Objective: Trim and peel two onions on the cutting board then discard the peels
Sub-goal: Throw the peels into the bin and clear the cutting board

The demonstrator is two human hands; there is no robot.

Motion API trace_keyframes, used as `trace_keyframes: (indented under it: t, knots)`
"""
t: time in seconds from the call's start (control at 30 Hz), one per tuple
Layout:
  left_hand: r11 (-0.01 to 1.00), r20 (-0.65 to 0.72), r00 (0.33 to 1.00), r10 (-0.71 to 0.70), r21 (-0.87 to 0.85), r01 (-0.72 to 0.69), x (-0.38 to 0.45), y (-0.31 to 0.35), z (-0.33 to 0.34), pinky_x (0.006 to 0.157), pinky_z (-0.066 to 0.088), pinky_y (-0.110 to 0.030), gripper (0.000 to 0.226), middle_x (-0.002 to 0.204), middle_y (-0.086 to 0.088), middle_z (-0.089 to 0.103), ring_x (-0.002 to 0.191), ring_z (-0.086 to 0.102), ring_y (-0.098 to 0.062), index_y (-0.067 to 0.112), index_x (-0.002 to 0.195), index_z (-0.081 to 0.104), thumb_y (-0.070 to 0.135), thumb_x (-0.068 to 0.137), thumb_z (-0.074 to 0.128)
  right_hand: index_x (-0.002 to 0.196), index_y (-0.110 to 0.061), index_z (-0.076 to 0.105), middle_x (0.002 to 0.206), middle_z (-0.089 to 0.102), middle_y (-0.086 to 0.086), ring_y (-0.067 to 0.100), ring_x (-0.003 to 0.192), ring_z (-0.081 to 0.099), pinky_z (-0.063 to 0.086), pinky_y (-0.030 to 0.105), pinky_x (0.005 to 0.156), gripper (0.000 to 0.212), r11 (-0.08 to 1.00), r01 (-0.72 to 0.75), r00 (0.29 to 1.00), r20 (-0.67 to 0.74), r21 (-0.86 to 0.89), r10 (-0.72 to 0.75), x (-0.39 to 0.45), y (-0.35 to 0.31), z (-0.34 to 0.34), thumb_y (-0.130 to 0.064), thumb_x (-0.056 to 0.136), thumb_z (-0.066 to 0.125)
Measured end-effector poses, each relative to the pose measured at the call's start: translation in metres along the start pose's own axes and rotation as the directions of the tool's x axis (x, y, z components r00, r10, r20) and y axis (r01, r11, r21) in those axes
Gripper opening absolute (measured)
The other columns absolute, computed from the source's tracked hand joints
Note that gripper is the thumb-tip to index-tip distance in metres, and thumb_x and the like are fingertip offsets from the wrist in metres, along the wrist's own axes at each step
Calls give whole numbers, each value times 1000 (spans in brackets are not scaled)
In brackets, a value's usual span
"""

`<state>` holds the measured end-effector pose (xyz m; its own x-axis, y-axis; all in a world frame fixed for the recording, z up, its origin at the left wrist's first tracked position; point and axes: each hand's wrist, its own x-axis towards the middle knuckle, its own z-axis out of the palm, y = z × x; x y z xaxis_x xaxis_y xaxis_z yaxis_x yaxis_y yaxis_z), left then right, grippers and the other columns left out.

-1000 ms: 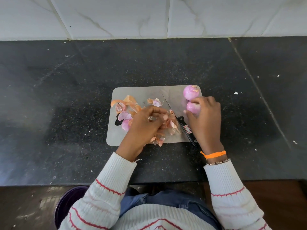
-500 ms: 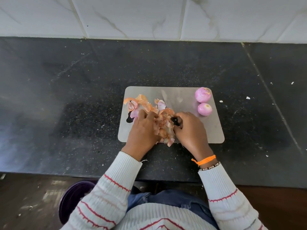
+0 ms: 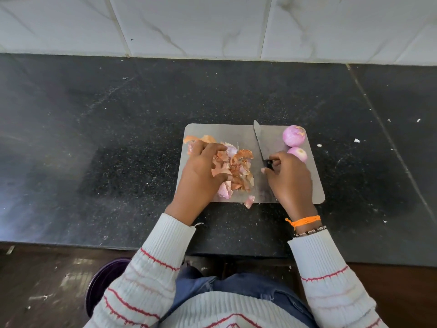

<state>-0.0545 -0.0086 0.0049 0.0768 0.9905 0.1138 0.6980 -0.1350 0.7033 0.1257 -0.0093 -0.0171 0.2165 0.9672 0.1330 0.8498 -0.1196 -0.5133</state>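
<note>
A grey cutting board lies on the black counter. Two peeled pink onions sit at its far right corner, one behind the other. A heap of orange and pink peels lies on the board's left half. My left hand rests on the heap's left side with its fingers curled into the peels. To the right of the heap my right hand grips the black handle of a knife, whose blade points away from me across the board.
One loose peel lies at the board's near edge. A purple bin stands on the floor below the counter edge, at my left. White crumbs dot the counter right of the board. A tiled wall closes the back.
My right hand let go of the front onion, came to the peels, then took the knife by its handle and moved it right. My left hand gathered the peels into one heap.
</note>
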Motion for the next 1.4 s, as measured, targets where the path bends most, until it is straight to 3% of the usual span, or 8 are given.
trace_keyframes:
  t: [0.1,0.3,0.63,0.8,1.0,1.13,1.27,1.4]
  knots:
    - [987,-10,999,-34,155,35,8,-6,-11,95,33,-28,79,135,-4,34,117,37,-25,25,134,43,18,66,83,117,-15,56,107,58,5,23,97,57,44,32,72,49,998,63,991,119,-8,-61,-6,-12,-8,-36,77,74]
    - [947,284,929,-238,279,158,25,-20,-12,114,13,-48,101,157,-5,-1,142,-4,-33,27,148,6,24,75,76,138,-17,36,131,36,11,31,113,51,42,32,88,83,996,93,833,547,6,-82,-17,-32,1,-21,68,81]
    - [983,278,956,-94,179,44,19,-19,7,107,23,-35,83,151,-8,23,132,25,-30,19,147,19,15,80,67,140,-16,30,126,37,13,32,110,51,40,32,86,67,993,70,894,436,100,-107,14,-43,12,-10,82,64]
    - [972,261,962,-85,233,22,22,-21,-5,107,26,-40,98,152,-3,16,131,21,-31,27,148,14,19,72,76,147,-11,16,137,27,12,28,118,45,35,25,78,92,995,103,856,510,-20,-78,19,-35,-9,-18,76,74]
    - [941,390,903,-177,336,39,38,-21,-9,111,20,-47,111,157,-3,-2,138,6,-35,26,149,-1,26,71,78,148,-9,2,141,15,11,29,128,39,36,28,97,125,997,82,780,622,7,-68,14,-45,-7,-35,59,86]
    - [929,444,873,-202,368,27,47,-19,-3,111,23,-44,119,154,-4,12,136,15,-33,19,149,-5,27,67,81,149,-10,0,137,18,14,31,121,46,38,26,93,131,993,118,797,595,13,-103,23,-50,11,-31,55,89]
    - [931,444,878,-179,366,4,49,-18,4,107,26,-39,113,147,-5,24,129,22,-31,18,149,1,29,69,80,149,-16,3,133,20,13,30,113,50,41,26,91,125,992,126,792,599,26,-116,33,-53,16,-22,57,88]
    - [945,383,910,-158,326,27,47,-19,11,101,30,-35,87,139,-7,36,124,30,-32,19,147,22,21,76,73,137,-16,35,131,24,10,31,109,54,45,33,95,90,988,151,790,598,29,-138,38,-53,18,-18,62,85]
